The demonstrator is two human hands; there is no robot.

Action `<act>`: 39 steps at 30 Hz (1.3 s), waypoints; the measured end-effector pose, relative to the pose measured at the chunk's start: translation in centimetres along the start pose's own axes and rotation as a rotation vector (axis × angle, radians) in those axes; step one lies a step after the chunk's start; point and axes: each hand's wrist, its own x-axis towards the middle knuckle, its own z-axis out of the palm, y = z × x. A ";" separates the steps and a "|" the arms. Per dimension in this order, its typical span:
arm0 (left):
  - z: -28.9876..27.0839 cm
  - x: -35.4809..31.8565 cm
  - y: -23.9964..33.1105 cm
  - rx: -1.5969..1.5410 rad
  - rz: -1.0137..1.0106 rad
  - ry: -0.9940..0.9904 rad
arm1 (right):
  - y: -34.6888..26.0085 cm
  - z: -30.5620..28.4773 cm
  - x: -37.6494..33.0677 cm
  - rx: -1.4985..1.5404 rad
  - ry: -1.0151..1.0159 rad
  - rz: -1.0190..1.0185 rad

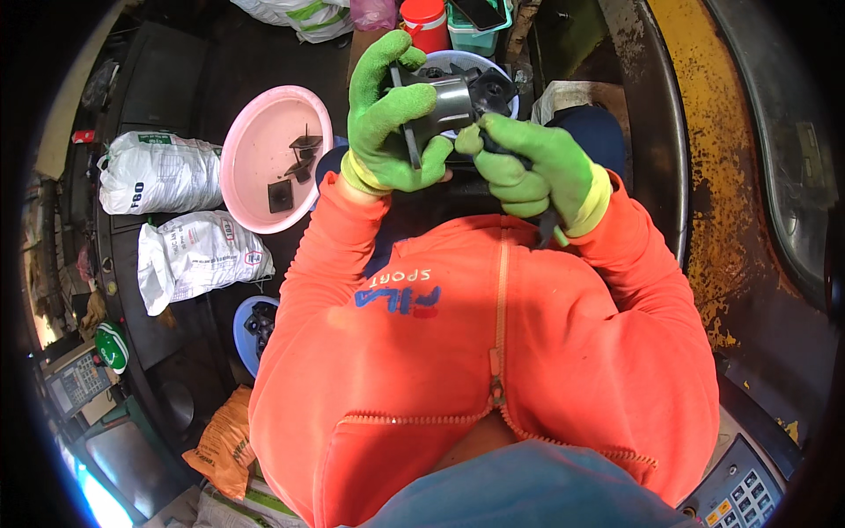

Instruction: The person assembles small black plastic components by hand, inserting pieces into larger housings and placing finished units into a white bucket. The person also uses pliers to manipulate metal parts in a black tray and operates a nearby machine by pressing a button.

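Note:
Both my hands wear green gloves with yellowish cuffs. My left hand (378, 132) is closed around a black plastic part (451, 102), which has a flat plate at one end and a short round tube. My right hand (546, 167) is closed at the tube's right end, its thumb and forefinger close to the rim. From the bottom of that fist sticks a dark handle (547, 225); the rest of this tool is hidden by the glove. Behind the held part, a pale blue basin (512, 99) contains several similar black parts.
On the left stands a pink basin (242, 150) with several black plates inside. White sacks (163, 173) lie beside it, and a smaller blue basin (243, 330) holds black pieces. A red-lidded container (425, 25) is at the back. Rusty yellow machinery (717, 185) rises at right.

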 end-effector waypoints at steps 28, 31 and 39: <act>0.7 -1.9 1.8 -1.201 -1.239 0.510 | -1.6 -4.3 4.1 -1.408 0.257 -0.991; 1.3 -1.6 2.1 -1.074 -1.258 0.475 | -1.4 -4.8 4.3 -1.581 0.295 -1.090; 0.9 -1.2 2.9 -0.938 -1.142 0.380 | -1.4 -4.5 3.8 -1.661 0.226 -1.109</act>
